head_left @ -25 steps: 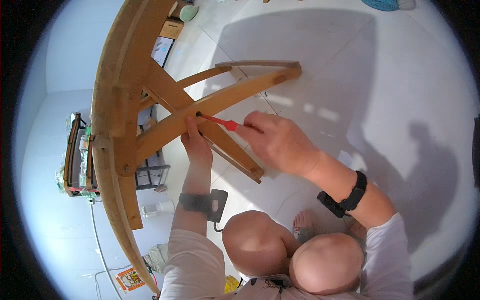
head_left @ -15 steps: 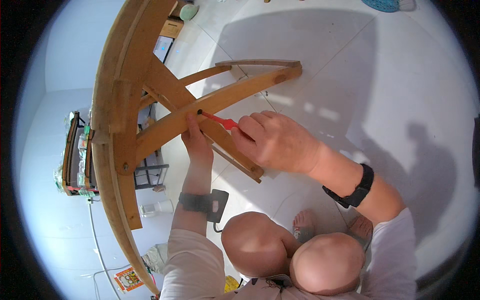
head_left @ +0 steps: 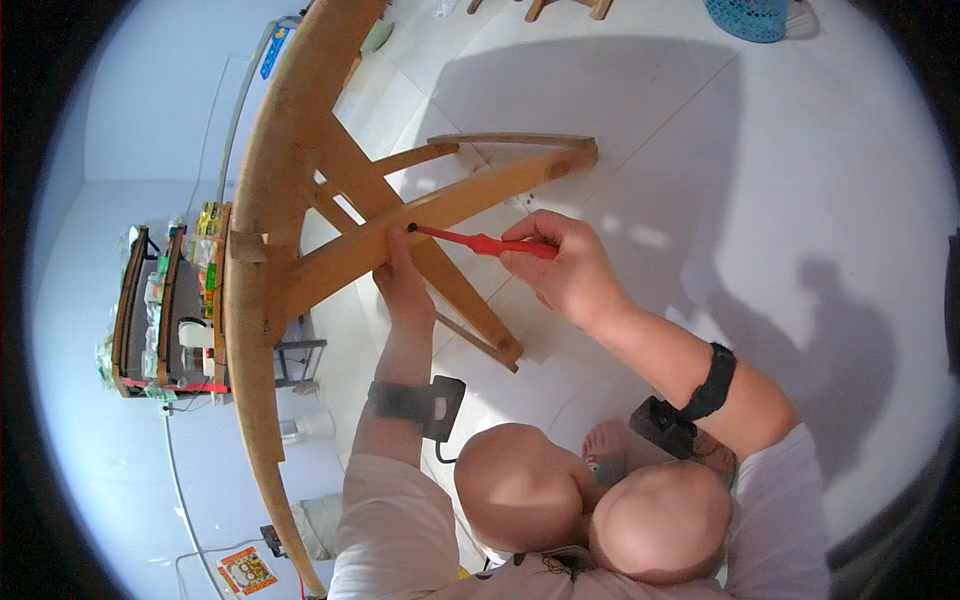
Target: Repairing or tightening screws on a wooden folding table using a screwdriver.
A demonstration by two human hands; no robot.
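A wooden folding table stands tipped on its side, its round top (head_left: 258, 190) edge-on at the left and its crossed legs (head_left: 480, 192) reaching to the right. At the crossing sits a dark bolt head (head_left: 412, 228). My left hand (head_left: 405, 288) grips the leg from below, one digit pressed just beside the bolt, with the other fingers partly hidden behind the wood. A red screwdriver (head_left: 484, 244) is pinched by its handle in my right hand (head_left: 568, 262). Its shaft points left, and the tip meets the bolt head.
Behind the tabletop, a wall shelf (head_left: 150, 310) carries several small packages. A blue perforated basket (head_left: 748, 18) stands on the tiled floor (head_left: 640, 110) at the far right. My bent knees (head_left: 520, 485) are close below my hands. Dark straps circle both forearms.
My right hand has drawn back to the right along the screwdriver, baring more of its handle. The tabletop now looks more edge-on, and the view has shifted, showing more of the shelf.
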